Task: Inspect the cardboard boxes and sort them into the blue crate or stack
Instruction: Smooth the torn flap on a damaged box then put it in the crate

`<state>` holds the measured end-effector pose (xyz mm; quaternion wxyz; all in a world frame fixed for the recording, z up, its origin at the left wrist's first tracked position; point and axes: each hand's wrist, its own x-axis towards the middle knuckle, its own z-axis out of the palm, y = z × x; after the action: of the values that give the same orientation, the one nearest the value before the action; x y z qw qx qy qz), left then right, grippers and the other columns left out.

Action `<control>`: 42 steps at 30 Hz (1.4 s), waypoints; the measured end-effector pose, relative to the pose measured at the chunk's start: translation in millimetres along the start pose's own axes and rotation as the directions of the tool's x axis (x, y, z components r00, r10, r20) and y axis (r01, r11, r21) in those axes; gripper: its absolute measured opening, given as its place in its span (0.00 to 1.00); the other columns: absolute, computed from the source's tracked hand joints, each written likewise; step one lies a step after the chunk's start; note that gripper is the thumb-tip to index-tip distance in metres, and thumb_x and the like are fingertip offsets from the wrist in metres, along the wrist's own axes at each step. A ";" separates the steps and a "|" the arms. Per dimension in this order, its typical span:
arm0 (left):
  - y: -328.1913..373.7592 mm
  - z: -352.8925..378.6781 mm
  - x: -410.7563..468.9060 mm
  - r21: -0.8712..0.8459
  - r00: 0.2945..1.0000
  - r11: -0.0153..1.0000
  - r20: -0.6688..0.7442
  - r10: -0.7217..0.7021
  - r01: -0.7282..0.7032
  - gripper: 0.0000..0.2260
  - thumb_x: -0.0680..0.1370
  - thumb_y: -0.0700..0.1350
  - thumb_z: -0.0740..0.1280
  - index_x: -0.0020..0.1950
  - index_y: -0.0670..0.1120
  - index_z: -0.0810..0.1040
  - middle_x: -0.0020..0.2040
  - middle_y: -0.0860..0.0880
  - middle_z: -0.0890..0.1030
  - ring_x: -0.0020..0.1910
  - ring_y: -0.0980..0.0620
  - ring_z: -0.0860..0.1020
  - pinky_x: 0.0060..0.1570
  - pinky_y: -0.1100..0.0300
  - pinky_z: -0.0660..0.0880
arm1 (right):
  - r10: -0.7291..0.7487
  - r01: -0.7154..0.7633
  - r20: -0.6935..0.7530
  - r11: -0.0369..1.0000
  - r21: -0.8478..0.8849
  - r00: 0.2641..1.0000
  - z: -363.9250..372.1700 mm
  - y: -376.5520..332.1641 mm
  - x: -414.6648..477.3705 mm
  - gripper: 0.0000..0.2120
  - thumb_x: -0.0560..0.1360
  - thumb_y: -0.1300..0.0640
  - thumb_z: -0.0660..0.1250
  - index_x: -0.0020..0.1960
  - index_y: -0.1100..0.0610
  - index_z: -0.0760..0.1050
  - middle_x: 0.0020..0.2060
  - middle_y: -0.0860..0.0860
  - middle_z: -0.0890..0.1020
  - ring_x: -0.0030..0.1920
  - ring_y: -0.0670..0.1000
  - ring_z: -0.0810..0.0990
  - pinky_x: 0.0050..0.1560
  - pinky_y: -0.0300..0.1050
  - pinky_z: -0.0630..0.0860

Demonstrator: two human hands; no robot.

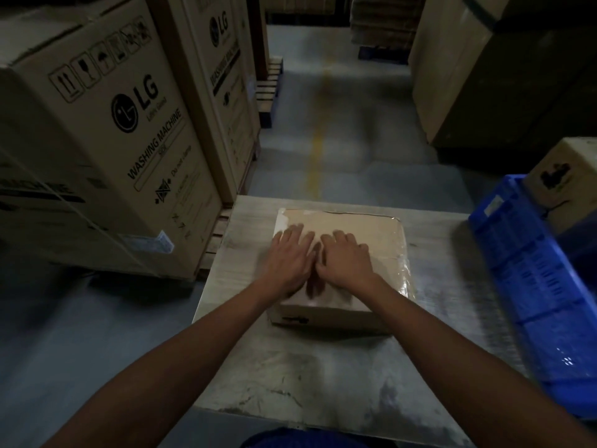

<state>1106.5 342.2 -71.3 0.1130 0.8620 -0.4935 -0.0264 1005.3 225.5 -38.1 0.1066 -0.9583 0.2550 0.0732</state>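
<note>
Cardboard box [361, 231] under two flat hands

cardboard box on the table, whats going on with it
A person lays the left hand and the right hand flat, side by side, on top of the taped cardboard box, which lies on a worn table. Neither hand grasps it; it looks like inspection. The blue crate sits to the right, a smaller box beyond it. LG washing machine cartons stand on the left.
</note>
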 end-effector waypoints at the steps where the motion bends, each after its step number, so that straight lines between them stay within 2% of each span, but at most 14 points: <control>1: -1.5 1.1 6.6 -0.028 0.999 0.999 0.048 -0.016 0.017 0.25 0.85 0.56 0.45 0.79 0.48 0.61 0.80 0.43 0.58 0.79 0.43 0.55 0.77 0.45 0.53 | 0.006 -0.007 0.022 1.000 0.009 1.000 1.1 4.5 6.9 0.29 0.81 0.41 0.55 0.78 0.52 0.60 0.79 0.58 0.59 0.78 0.61 0.57 0.73 0.65 0.58; 3: -5.3 9.3 15.0 -0.010 0.989 0.999 0.146 -0.037 0.039 0.25 0.85 0.56 0.45 0.82 0.49 0.51 0.83 0.45 0.47 0.81 0.47 0.45 0.79 0.46 0.44 | 0.012 -0.013 0.118 1.000 0.009 0.993 13.9 13.2 13.9 0.34 0.82 0.36 0.48 0.83 0.50 0.46 0.82 0.54 0.44 0.81 0.60 0.43 0.76 0.68 0.46; 5: -7.4 14.3 16.7 0.028 0.984 0.998 0.172 -0.054 0.050 0.26 0.85 0.56 0.46 0.82 0.50 0.51 0.83 0.45 0.47 0.81 0.47 0.43 0.79 0.46 0.42 | 0.002 -0.003 0.154 1.000 0.007 0.988 29.4 19.8 12.5 0.35 0.82 0.33 0.43 0.83 0.49 0.40 0.82 0.52 0.39 0.81 0.59 0.38 0.76 0.69 0.43; 8: -4.4 12.6 20.5 0.049 0.983 0.997 0.171 -0.065 0.058 0.26 0.85 0.57 0.47 0.81 0.49 0.55 0.82 0.44 0.50 0.81 0.45 0.47 0.78 0.44 0.44 | -0.011 0.008 0.162 1.000 0.018 0.987 27.1 28.0 18.5 0.36 0.80 0.32 0.48 0.82 0.46 0.43 0.82 0.50 0.41 0.81 0.57 0.40 0.76 0.67 0.44; 11: 7.2 7.8 27.9 0.083 0.988 0.993 0.121 -0.098 0.089 0.24 0.83 0.60 0.50 0.73 0.48 0.66 0.77 0.41 0.63 0.77 0.41 0.59 0.75 0.41 0.54 | -0.059 0.032 0.155 0.985 0.168 0.986 7.5 39.7 30.4 0.31 0.78 0.39 0.62 0.78 0.47 0.62 0.81 0.50 0.57 0.80 0.59 0.54 0.75 0.61 0.56; 13: 22.6 3.5 34.9 0.091 0.992 0.991 0.066 -0.104 0.098 0.23 0.82 0.60 0.50 0.68 0.48 0.68 0.71 0.41 0.69 0.72 0.42 0.65 0.72 0.41 0.59 | -0.020 0.005 0.058 0.968 0.250 0.998 0.0 54.2 28.3 0.30 0.78 0.43 0.66 0.77 0.51 0.65 0.78 0.54 0.64 0.78 0.59 0.60 0.75 0.56 0.61; 18: 70.5 24.0 41.8 -0.084 0.983 0.995 0.173 0.062 -0.048 0.26 0.85 0.56 0.48 0.82 0.51 0.52 0.83 0.44 0.48 0.81 0.45 0.46 0.77 0.44 0.44 | 0.149 -0.150 0.062 0.988 0.020 0.987 16.7 88.0 -4.4 0.31 0.84 0.42 0.50 0.83 0.52 0.47 0.82 0.53 0.45 0.82 0.56 0.43 0.79 0.62 0.46; 26: 74.3 35.7 44.4 -0.084 0.968 0.996 0.251 0.026 -0.005 0.25 0.85 0.58 0.45 0.82 0.53 0.52 0.83 0.47 0.46 0.81 0.46 0.44 0.77 0.44 0.41 | 0.116 -0.127 0.160 0.990 0.060 0.980 14.8 93.6 -4.0 0.30 0.85 0.44 0.49 0.83 0.51 0.45 0.82 0.53 0.41 0.81 0.56 0.40 0.78 0.60 0.41; 29: 81.2 28.4 43.1 -0.004 0.976 1.000 0.215 0.029 -0.029 0.24 0.85 0.53 0.50 0.80 0.49 0.58 0.82 0.44 0.53 0.81 0.44 0.51 0.76 0.41 0.46 | 0.122 -0.133 0.098 0.984 0.121 0.988 1.1 91.1 -9.5 0.24 0.83 0.46 0.56 0.76 0.52 0.66 0.80 0.56 0.60 0.80 0.58 0.57 0.76 0.61 0.56; 31: 92.1 28.8 26.9 0.077 0.986 0.994 0.155 0.062 -0.075 0.24 0.83 0.51 0.55 0.79 0.47 0.61 0.81 0.43 0.59 0.80 0.43 0.55 0.76 0.40 0.49 | 0.175 -0.164 -0.078 0.977 0.135 0.981 1.6 87.7 -29.4 0.14 0.82 0.49 0.58 0.61 0.53 0.77 0.66 0.54 0.77 0.68 0.56 0.73 0.67 0.57 0.69; 32: 98.3 31.8 16.5 0.065 0.986 0.994 0.148 0.082 -0.092 0.24 0.83 0.51 0.56 0.79 0.47 0.61 0.80 0.43 0.59 0.80 0.43 0.55 0.76 0.40 0.50 | 0.188 -0.170 -0.142 0.977 0.130 0.972 8.3 86.3 -42.4 0.13 0.82 0.49 0.58 0.58 0.52 0.78 0.61 0.53 0.79 0.65 0.54 0.75 0.65 0.55 0.71; 36: 111.7 41.7 -0.7 -0.056 0.971 0.997 0.232 0.065 -0.054 0.25 0.83 0.51 0.53 0.80 0.47 0.57 0.82 0.44 0.54 0.81 0.45 0.51 0.76 0.40 0.48 | 0.135 -0.130 -0.093 0.989 0.066 0.986 40.8 85.7 -67.1 0.22 0.83 0.49 0.56 0.75 0.51 0.66 0.79 0.53 0.62 0.80 0.54 0.57 0.78 0.55 0.52; 39: 106.5 40.6 5.3 -0.049 0.968 0.997 0.242 0.065 -0.055 0.25 0.84 0.50 0.52 0.81 0.48 0.56 0.82 0.45 0.53 0.81 0.46 0.50 0.76 0.41 0.49 | 0.128 -0.124 -0.037 0.987 0.103 0.991 28.8 90.7 -57.4 0.22 0.84 0.48 0.53 0.77 0.51 0.64 0.81 0.53 0.59 0.81 0.54 0.54 0.79 0.55 0.51; 42: 97.3 42.5 -4.8 -0.011 0.953 0.986 0.256 0.161 -0.164 0.28 0.83 0.55 0.40 0.82 0.49 0.50 0.83 0.46 0.49 0.81 0.47 0.46 0.77 0.42 0.46 | 0.144 -0.140 -0.034 0.986 0.092 0.989 34.8 95.5 -70.2 0.24 0.84 0.44 0.48 0.79 0.49 0.59 0.82 0.54 0.53 0.82 0.56 0.48 0.78 0.60 0.51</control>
<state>1015.1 291.8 -91.4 0.0459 0.8084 -0.5733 -0.1253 893.8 186.2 -74.0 0.1389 -0.9332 0.3277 0.0499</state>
